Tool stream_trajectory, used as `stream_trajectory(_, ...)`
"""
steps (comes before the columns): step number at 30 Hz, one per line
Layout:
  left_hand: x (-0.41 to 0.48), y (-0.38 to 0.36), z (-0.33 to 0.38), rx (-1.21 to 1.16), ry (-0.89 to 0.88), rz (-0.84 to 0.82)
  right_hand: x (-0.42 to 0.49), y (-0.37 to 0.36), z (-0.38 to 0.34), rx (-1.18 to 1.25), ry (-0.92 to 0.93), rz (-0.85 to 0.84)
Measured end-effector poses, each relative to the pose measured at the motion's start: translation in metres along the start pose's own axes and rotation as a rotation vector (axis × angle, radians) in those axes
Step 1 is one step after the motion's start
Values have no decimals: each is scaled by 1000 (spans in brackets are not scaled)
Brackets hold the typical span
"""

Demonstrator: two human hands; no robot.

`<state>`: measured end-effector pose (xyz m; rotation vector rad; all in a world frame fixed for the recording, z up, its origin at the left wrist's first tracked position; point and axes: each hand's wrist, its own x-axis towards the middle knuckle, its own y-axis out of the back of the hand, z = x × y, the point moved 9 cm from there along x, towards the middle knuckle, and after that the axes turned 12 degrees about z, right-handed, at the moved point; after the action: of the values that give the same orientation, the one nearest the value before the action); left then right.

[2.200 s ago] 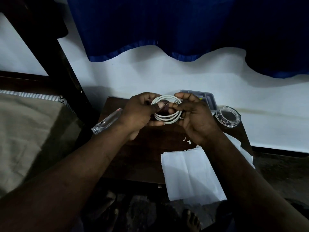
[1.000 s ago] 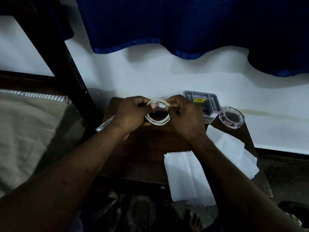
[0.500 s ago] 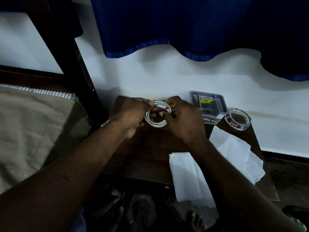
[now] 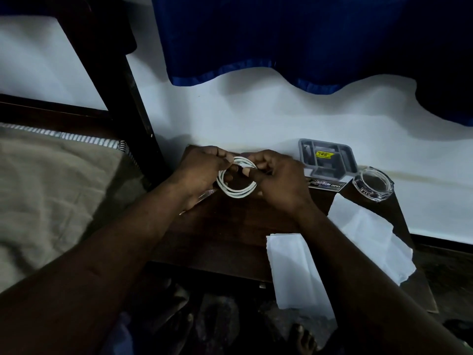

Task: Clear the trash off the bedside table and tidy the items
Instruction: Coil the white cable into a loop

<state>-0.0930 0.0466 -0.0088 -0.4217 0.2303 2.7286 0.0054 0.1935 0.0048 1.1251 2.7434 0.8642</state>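
Bare table centre; paper and ashtray crowd right.

Left hand and right hand close together — fingers curled, pinching grip.

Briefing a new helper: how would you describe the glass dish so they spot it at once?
Find the dark wooden bedside table against the white wall. At its back right corner, beside the grey box, sits the glass dish. Only it is clear and many-sided.
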Motion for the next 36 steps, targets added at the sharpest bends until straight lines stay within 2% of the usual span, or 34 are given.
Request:
stream_trajectory(4,5,5,-1,83,-90,-59,8,3,8,46,-84,26)
stream_trajectory(10,19,31,6,629,-419,119,22,24,44,137,-338,183)
stream_trajectory(14,17,28,7,744,-474,130,26,8,48,224,-405,211)
stream_trajectory(17,16,26,6,999,-499,153,33,-5,42,253,-384,250)
stream_trajectory(21,12,35,1,1133,-423,189,49,-25,30,205,-335,268)
stream_trajectory(24,12,38,-5,1214,-398,184,62,-46,19,37,-224,216)
stream_trajectory(29,18,41,-16,1284,-318,133,69,-73,5,-273,-6,161)
stream_trajectory(36,23,40,-19,1277,-310,116,76,-87,3,-475,103,188)
